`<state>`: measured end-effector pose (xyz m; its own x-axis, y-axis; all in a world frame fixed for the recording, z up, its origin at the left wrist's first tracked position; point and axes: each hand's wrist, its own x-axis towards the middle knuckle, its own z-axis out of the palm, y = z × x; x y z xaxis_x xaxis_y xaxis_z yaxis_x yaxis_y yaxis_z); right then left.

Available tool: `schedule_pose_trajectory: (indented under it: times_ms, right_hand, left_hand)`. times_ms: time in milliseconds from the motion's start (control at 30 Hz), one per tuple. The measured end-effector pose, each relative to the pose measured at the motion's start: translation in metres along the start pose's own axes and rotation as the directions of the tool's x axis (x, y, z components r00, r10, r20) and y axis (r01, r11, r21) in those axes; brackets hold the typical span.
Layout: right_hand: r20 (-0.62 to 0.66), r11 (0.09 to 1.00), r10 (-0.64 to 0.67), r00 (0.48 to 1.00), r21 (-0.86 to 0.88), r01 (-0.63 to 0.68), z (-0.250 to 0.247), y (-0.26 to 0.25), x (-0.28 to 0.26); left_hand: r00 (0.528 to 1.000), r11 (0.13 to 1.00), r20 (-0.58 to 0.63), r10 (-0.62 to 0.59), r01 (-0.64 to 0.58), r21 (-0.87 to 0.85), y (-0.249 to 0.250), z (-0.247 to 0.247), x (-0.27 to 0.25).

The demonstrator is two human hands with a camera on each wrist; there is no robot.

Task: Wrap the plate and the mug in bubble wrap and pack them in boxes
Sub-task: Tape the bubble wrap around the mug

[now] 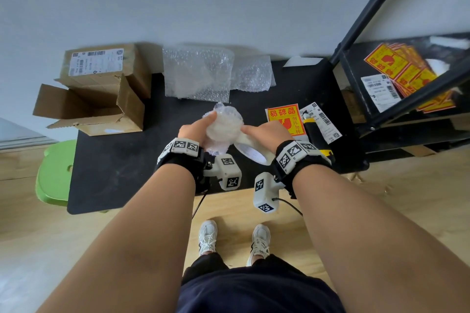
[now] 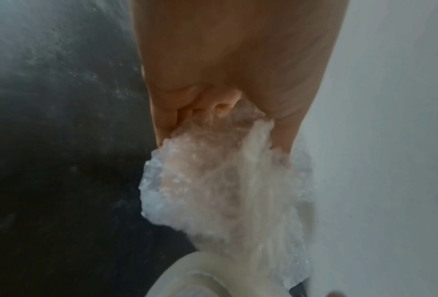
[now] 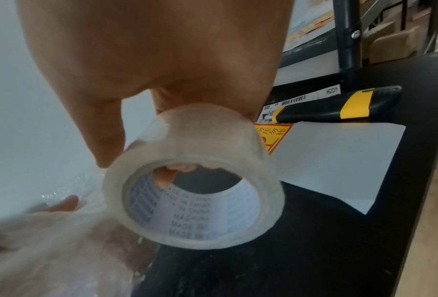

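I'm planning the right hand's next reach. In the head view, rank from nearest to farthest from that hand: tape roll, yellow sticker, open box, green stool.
From the right hand:
1. Tape roll, held in that hand.
2. Yellow sticker, just beyond it on the table.
3. Open box, far left on the table.
4. Green stool, left, past the table's edge.

It looked like a small parcel-packing corner, a home or shop shipping station. A black table [image 1: 106, 175] stood against a plain wall on wood flooring, with cardboard boxes [image 1: 101, 89] bearing shipping labels, loose bubble wrap [image 1: 198, 73], yellow-and-red warning stickers [image 1: 284, 119] (more stacked on the metal shelf [image 1: 396, 99]), barcode labels [image 1: 323, 119] and a utility knife [image 3: 339, 107].
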<state>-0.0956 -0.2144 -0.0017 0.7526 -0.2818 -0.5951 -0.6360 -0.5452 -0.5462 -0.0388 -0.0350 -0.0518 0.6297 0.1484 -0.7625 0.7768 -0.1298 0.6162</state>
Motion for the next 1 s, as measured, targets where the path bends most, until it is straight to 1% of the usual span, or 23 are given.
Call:
schedule_pose_trajectory:
  times_ms: [67, 167, 300, 367, 433, 500, 567, 600, 700, 767, 833, 900, 967, 1000]
  right_hand:
    - [0.013, 1.000, -0.028, 1.000, 0.000, 0.028, -0.002, -0.003, -0.003]
    - [-0.010, 0.997, -0.072, 0.997, 0.009, 0.072, -0.004, -0.005, -0.007]
    - [-0.020, 0.992, -0.109, 0.994, -0.058, 0.108, -0.007, -0.009, -0.006]
    - [-0.016, 0.983, -0.084, 0.996, -0.168, 0.080, -0.008, -0.006, -0.005]
    - [-0.016, 0.971, -0.061, 0.998, -0.231, 0.056, -0.007, -0.001, -0.005]
    - [-0.024, 0.972, -0.071, 0.997, -0.226, 0.064, -0.007, -0.002, -0.004]
    - [-0.034, 0.981, -0.093, 0.995, -0.173, 0.086, -0.010, -0.007, -0.005]
    - [-0.036, 0.985, -0.115, 0.993, -0.132, 0.110, -0.012, -0.010, -0.006]
    - [-0.021, 0.986, -0.167, 0.986, 0.004, 0.167, -0.013, -0.014, -0.008]
    - [-0.031, 0.984, -0.171, 0.985, 0.052, 0.173, -0.010, -0.014, -0.008]
    - [-0.037, 0.984, -0.168, 0.985, 0.059, 0.170, -0.007, -0.012, -0.006]
    - [-0.009, 0.985, -0.172, 0.985, 0.022, 0.172, -0.003, -0.009, -0.004]
    - [0.013, 0.984, -0.174, 0.985, -0.027, 0.174, -0.001, -0.006, -0.002]
    - [0.012, 0.984, -0.174, 0.985, -0.032, 0.174, 0.000, -0.006, 0.000]
  left_hand:
    - [0.998, 1.000, -0.057, 0.013, -0.014, -0.028, 0.007, -0.005, -0.001]
    - [0.993, 0.998, -0.104, 0.046, -0.051, -0.045, 0.019, -0.007, -0.027]
    - [0.991, 0.993, -0.121, 0.064, -0.076, -0.094, 0.009, -0.007, -0.031]
    - [0.988, 0.991, -0.137, 0.077, -0.090, -0.095, 0.009, -0.009, -0.032]
    - [0.989, 0.991, -0.121, 0.086, -0.097, -0.089, 0.014, -0.011, -0.031]
    - [0.989, 0.990, -0.112, 0.091, -0.102, -0.093, 0.020, -0.012, -0.031]
    - [0.991, 0.991, -0.116, 0.067, -0.079, -0.106, 0.023, -0.014, -0.033]
    - [0.993, 0.990, -0.106, 0.055, -0.068, -0.125, 0.024, -0.016, -0.033]
    - [0.999, 0.962, -0.028, 0.020, -0.027, -0.273, 0.023, -0.020, -0.023]
    - [1.000, 0.956, 0.028, 0.003, 0.005, -0.293, 0.020, -0.022, -0.013]
    - [0.999, 0.959, 0.052, 0.001, 0.014, -0.281, 0.016, -0.022, -0.001]
    - [0.992, 0.959, 0.129, -0.007, 0.043, -0.279, 0.016, -0.019, -0.007]
    - [0.975, 0.961, 0.220, 0.043, 0.020, -0.274, 0.019, -0.012, -0.024]
    - [0.967, 0.963, 0.247, 0.069, -0.001, -0.269, 0.021, -0.009, -0.034]
